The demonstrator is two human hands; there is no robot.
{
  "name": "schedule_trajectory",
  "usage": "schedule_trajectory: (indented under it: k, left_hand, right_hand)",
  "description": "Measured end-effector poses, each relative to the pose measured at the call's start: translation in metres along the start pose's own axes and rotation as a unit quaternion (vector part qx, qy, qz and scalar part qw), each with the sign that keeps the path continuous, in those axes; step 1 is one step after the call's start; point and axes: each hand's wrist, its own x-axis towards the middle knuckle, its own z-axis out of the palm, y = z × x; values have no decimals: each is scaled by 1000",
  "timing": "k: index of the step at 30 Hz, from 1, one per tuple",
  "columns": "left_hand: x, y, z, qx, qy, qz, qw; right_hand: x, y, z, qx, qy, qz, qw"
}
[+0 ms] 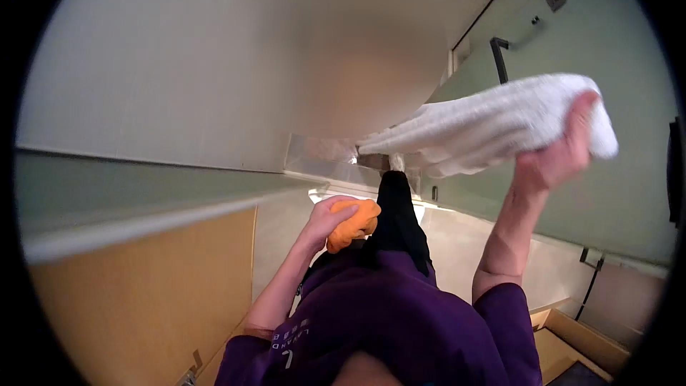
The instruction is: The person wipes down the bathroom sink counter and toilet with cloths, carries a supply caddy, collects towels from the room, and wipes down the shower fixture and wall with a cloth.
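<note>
My left hand (325,223) is closed around a bunched orange cloth (354,226), held in front of my body at waist height. Out to the right and raised, my right hand (561,146) grips one end of a white towel (493,121). The towel stretches from that hand toward the middle of the view, its far end hanging lower near the glass. Some of my right fingers are hidden behind the towel and slightly blurred.
A greenish glass door (600,164) with a dark handle (499,57) stands on the right. A wooden panel (143,293) runs along the left, below a pale wall (143,64). At the lower right is a wooden drawer or box (582,343). The upper middle is blurred.
</note>
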Motion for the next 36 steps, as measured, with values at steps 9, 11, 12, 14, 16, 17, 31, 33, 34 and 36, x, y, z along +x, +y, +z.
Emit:
schedule_trajectory:
  k: [9, 11, 12, 14, 16, 17, 31, 33, 34, 36]
  left_hand:
    - [111, 58, -6, -220, 190, 5, 957]
    - [150, 76, -11, -389, 198, -29, 899]
    - [172, 85, -14, -469, 207, -42, 858]
    - [203, 97, -20, -544, 155, -34, 824]
    - [208, 123, -20, -555, 148, -18, 818]
    - [211, 133, -26, -564, 133, -18, 814]
    - [239, 326, -110, -451, 49, 226, 862]
    - [241, 349, -122, -437, 11, 231, 869]
    - [238, 361, -127, -425, -9, 216, 879]
    - [233, 374, -134, -404, -29, 204, 892]
  right_hand:
    - [102, 332, 82, -172, 6, 43, 984]
    - [132, 398, 86, -244, 28, 103, 964]
    - [153, 437, 83, -273, 42, 117, 954]
    - [199, 491, 82, -346, 43, 138, 927]
    - [218, 493, 91, -324, 68, 132, 934]
    - [226, 499, 100, -324, 87, 142, 931]
    - [174, 491, 260, -123, -528, 362, 758]
    - [137, 444, 315, -37, -662, 313, 681]
    - [123, 423, 341, -6, -699, 240, 674]
    - [104, 400, 375, 30, -729, 160, 665]
